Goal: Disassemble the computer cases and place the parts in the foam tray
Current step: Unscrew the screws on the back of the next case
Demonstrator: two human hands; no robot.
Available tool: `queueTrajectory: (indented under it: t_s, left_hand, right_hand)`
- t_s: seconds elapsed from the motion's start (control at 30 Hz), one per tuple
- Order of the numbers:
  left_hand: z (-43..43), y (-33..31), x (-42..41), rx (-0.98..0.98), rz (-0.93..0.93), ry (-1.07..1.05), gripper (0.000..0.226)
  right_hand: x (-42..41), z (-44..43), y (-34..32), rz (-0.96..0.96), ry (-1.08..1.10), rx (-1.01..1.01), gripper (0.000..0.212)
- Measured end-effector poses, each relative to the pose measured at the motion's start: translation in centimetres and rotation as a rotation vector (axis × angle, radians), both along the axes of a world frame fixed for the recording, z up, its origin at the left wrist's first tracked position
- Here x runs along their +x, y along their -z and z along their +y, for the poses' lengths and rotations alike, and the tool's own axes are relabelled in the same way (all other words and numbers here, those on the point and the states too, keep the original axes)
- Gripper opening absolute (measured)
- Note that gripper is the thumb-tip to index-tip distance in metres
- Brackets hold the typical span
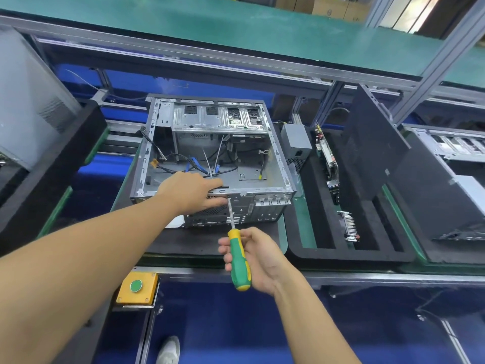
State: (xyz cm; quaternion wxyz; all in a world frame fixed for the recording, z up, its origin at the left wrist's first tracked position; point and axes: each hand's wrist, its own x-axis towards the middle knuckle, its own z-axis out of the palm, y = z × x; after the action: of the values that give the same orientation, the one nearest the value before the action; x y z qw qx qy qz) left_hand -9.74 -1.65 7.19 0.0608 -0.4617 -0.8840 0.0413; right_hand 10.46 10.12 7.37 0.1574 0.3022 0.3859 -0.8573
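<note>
An open computer case [275,156] lies on its side in the middle of the bench, loose cables inside it. My left hand [191,193] grips the case's near top rim, fingers over the edge and thumb on the rear panel. My right hand [258,258] holds a green and yellow screwdriver [238,261] by its handle, and the shaft tip meets a screw on the rear panel just right of my left thumb. To the right lies the black foam tray [349,254], with a grey power supply [298,143] and circuit boards [328,156] standing in its slots.
A dark side panel [372,158] leans upright in the tray's right part. Another open case [456,148] sits at the far right, and a grey case [29,106] stands in a black foam tray at the left. A yellow box with a green button [136,286] sits on the bench's front rail.
</note>
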Motion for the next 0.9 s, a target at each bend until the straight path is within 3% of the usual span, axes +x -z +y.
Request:
queueTrajectory:
  t_s: [0.1, 0.2, 0.27, 0.33, 0.5, 0.7, 0.77, 0.9]
  left_hand:
    - [0.0, 0.2, -0.1, 0.006, -0.006, -0.001, 0.083]
    - [-0.1, 0.4, -0.1, 0.014, -0.007, 0.002, 0.081]
    - [-0.2, 0.4, 0.0, 0.012, -0.001, 0.005, 0.078]
    - [-0.2, 0.3, -0.1, 0.013, 0.007, 0.006, 0.077]
    - [-0.1, 0.6, -0.3, 0.026, 0.003, -0.004, 0.079]
    - [-0.1, 0.7, -0.2, 0.031, 0.001, -0.004, 0.085]
    - [-0.2, 0.6, -0.2, 0.020, 0.001, 0.003, 0.086]
    - [-0.1, 0.4, -0.3, 0.003, -0.010, 0.001, 0.086]
  right_hand:
    - [0.3, -0.2, 0.3, 0.027, 0.016, 0.055, 0.031]
    - [0.6, -0.9, 1.2, 0.023, 0.102, 0.362, 0.016]
    - [0.4, -1.1, 1.4, 0.009, 0.112, 0.473, 0.021]
    - [0.1, -1.2, 1.2, -0.001, 0.091, 0.433, 0.023]
    - [-0.2, -0.5, 0.2, -0.005, 0.037, 0.058, 0.031]
    - [0.3, -0.9, 1.3, 0.030, 0.109, 0.344, 0.014]
    - [0.2, -0.8, 1.3, 0.022, 0.127, 0.399, 0.022]
    - [-0.1, -1.0, 0.6, -0.006, 0.104, 0.234, 0.020]
